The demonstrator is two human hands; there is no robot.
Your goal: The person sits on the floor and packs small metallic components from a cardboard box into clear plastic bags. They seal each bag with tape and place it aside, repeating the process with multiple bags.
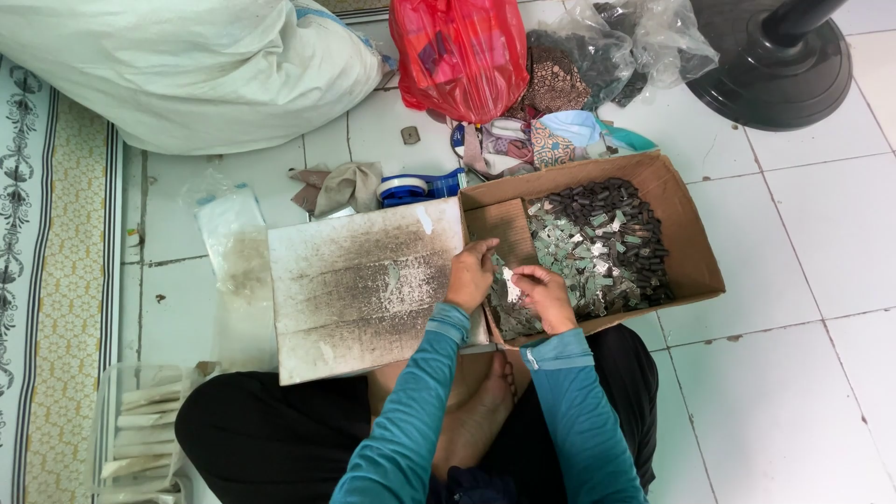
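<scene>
I sit cross-legged on a tiled floor with both hands close together over the near left corner of a cardboard box point(695, 252). The box holds several small dark and silvery-green flat pieces point(602, 243). My left hand point(469, 277) pinches something small at its fingertips. My right hand point(546, 297) grips a small pale piece point(511, 285) just beside the left fingers. A stained white board point(359, 289) lies to the left of the box, over my lap.
A big white sack point(187, 65) lies at the back left. A red plastic bag point(457, 51), clear bags and cloth scraps sit behind the box. A blue tape dispenser point(415, 187) lies near the board. A black fan base point(775, 65) stands back right. A patterned mat runs along the left.
</scene>
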